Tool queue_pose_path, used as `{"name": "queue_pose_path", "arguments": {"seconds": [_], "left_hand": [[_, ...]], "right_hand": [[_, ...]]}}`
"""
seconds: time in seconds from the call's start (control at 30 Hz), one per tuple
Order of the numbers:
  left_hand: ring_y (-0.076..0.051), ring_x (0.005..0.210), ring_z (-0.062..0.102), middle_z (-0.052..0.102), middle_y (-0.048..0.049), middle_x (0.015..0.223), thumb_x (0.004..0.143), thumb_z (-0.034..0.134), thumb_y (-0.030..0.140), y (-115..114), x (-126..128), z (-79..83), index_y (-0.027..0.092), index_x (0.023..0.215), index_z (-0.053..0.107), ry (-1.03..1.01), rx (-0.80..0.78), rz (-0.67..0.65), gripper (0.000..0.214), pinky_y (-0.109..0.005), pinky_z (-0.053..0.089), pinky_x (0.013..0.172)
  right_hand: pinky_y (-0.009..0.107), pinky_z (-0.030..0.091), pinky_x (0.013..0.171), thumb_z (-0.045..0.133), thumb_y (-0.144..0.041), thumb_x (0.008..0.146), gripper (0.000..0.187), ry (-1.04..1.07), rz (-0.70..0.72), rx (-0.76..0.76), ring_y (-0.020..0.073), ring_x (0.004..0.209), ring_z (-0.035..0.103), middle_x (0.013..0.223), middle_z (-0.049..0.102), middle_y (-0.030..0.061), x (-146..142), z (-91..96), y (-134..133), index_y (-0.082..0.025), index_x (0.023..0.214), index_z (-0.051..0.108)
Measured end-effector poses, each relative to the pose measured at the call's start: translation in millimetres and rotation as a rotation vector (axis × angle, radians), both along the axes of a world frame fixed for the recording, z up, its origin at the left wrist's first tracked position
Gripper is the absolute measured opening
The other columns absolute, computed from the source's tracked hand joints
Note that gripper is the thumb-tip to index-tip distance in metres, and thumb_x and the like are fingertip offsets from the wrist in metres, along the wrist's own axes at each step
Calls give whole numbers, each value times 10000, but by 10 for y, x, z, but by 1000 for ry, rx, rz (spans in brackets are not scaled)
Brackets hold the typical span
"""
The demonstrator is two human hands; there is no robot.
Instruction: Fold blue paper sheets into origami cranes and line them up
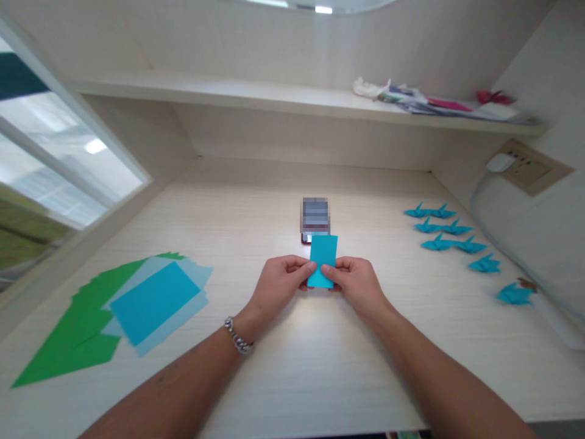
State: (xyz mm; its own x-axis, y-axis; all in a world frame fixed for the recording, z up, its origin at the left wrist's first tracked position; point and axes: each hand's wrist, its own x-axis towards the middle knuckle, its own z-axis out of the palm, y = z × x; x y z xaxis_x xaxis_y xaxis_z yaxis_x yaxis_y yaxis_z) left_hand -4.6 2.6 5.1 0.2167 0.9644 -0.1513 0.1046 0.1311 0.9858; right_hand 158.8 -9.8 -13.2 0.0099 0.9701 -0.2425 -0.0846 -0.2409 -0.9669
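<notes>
A small blue rectangle of paper [324, 253] is held up over the desk, its long side running away from me. My left hand [286, 277] pinches its left edge, thumb on top and fingers curled beneath. At the opposite edge, my right hand [354, 280] grips the paper the same way, with the thumb lying on its face. Just beyond the paper lies a phone [315, 213], its screen blurred and its near end partly covered. Several folded blue paper cranes [439, 244] stand in rows to the right.
On the left of the desk lie fanned green paper sheets [68, 332], with blue sheets [155, 302] over them. A shelf [274, 97] crosses the back, bearing papers and wrappers [425, 100]. A plug with a white cable [500, 162] sits in the right wall's socket.
</notes>
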Motion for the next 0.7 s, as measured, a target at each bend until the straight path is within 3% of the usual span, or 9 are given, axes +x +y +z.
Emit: {"name": "queue_pose_path", "arguments": {"seconds": [0.23,0.47,0.7], "left_hand": [[-130,530,624,696,-72,661,722,719,302,-6,12,-10,114,770,693,-39,-106,-36,195,-233,501,512],[-123,513,605,675,-44,620,685,752,313,3,10,27,106,751,686,-12,-43,54,227,-231,509,514],[-136,528,625,686,-54,648,687,745,332,10,3,3,108,773,681,6,-5,109,248,-229,506,503]], "right_hand": [[266,456,514,772,-408,619,308,-6,-12,2,126,513,561,634,672,56,13,-26,11,-125,706,688],[250,463,497,740,-448,656,341,-20,9,-55,124,495,577,603,663,48,-18,41,-14,-121,738,686],[243,454,491,727,-440,670,325,-33,-11,-8,116,480,570,569,643,28,-38,77,-14,-128,738,662]]}}
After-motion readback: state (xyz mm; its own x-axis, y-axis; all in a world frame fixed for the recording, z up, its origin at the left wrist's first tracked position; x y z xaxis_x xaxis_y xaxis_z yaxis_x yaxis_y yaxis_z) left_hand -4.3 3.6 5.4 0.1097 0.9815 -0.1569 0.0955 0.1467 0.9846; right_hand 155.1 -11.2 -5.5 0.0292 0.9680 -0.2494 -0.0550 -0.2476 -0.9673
